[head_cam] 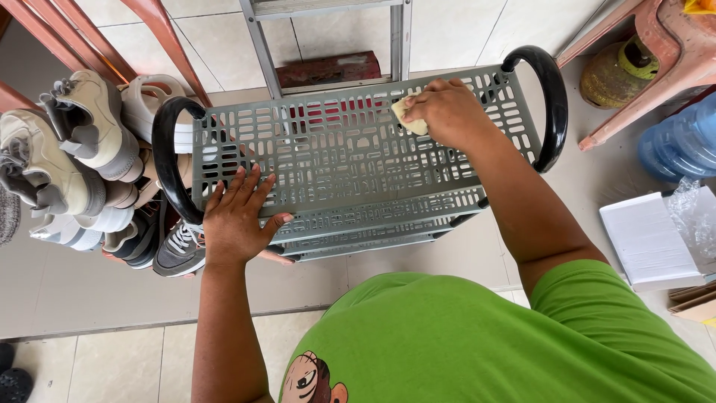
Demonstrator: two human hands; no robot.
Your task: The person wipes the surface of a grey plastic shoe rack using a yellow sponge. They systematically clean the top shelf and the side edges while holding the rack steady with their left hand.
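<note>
The left hand is lying open and flat, fingers spread, on the near left corner of the grey slotted rack, which is standing on a pale tiled floor. The right hand is closing around a small yellowish sponge, pressing it on the top shelf toward the far right. Shoes are piling up just left of the rack; a blue water jug is sitting well to the right.

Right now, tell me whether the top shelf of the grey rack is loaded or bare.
Bare. The top shelf carries only the left hand, pressed flat, and the right hand holding a pale cloth.
</note>
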